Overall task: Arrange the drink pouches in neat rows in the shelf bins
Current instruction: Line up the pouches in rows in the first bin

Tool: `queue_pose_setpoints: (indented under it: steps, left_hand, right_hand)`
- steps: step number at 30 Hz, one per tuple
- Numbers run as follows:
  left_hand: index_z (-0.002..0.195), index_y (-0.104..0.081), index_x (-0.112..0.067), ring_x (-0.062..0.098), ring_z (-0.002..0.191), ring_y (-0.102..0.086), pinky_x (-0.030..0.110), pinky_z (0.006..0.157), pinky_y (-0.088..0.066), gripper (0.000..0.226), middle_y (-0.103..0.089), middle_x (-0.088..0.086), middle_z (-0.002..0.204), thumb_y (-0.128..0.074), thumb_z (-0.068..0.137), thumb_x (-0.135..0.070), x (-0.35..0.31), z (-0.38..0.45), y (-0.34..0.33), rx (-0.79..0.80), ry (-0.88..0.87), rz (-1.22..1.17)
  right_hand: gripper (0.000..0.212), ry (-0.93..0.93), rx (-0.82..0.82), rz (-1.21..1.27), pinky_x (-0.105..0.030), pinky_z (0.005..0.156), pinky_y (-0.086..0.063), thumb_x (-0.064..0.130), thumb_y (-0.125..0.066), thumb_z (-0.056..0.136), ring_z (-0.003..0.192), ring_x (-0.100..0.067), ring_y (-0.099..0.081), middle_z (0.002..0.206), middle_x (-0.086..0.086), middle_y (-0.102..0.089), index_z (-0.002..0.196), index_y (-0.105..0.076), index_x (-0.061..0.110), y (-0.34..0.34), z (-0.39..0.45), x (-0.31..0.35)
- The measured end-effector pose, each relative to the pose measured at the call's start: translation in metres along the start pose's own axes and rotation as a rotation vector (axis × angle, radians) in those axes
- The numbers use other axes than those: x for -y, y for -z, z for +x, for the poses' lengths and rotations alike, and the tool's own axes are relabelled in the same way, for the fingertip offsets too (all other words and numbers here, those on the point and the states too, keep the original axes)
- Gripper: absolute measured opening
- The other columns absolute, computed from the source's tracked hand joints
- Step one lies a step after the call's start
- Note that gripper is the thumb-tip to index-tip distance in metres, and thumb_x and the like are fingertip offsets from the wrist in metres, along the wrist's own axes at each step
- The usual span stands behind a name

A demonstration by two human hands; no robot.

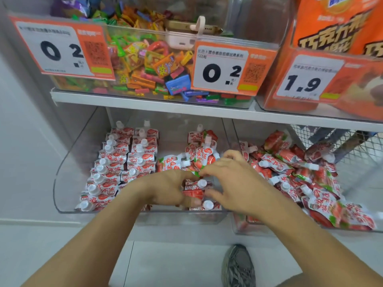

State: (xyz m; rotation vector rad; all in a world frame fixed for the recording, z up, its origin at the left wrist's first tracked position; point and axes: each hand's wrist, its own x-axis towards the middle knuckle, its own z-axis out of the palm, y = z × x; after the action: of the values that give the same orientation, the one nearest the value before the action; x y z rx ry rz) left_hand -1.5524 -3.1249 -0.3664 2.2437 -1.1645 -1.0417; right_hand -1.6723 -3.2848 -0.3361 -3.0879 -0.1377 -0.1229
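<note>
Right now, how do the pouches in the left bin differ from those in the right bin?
Left bin pouches mostly stand upright in two neat rows, caps up; right bin pouches lie heaped, caps pointing every way. Both hold the same red-and-white strawberry pouches.

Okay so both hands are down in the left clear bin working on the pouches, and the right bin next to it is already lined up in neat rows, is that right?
Not quite. The head view shows both hands, left hand and right hand, in the left bin, but the right bin holds a jumbled heap of pouches. The neat rows stand in the left bin.
</note>
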Motion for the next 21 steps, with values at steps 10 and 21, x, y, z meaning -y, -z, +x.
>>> queue_pose_setpoints:
  steps: [10,21]
  left_hand:
    - [0.113,-0.051,-0.032,0.005,0.084,-0.058,0.022,0.072,-0.047,0.040,-0.055,-0.012,0.105,-0.074,0.081,-0.029,0.013,-0.009,0.000,-0.138,0.072,-0.002]
    - [0.108,-0.052,-0.026,0.014,0.080,-0.056,0.021,0.063,-0.044,0.034,-0.060,-0.006,0.099,-0.068,0.083,-0.011,0.021,-0.020,0.005,-0.249,0.147,-0.009]
  right_hand:
    - [0.036,0.142,0.357,-0.270,-0.032,0.072,-0.040,0.028,-0.070,0.085,0.089,-0.026,-0.061,0.093,-0.002,-0.061,0.115,-0.054,0.016,0.019,0.038,0.005]
    - [0.025,0.108,0.356,-0.085,-0.034,0.066,-0.056,0.039,-0.071,0.082,0.072,-0.019,-0.066,0.071,0.001,-0.070,0.083,-0.074,0.015,0.020,0.047,-0.004]
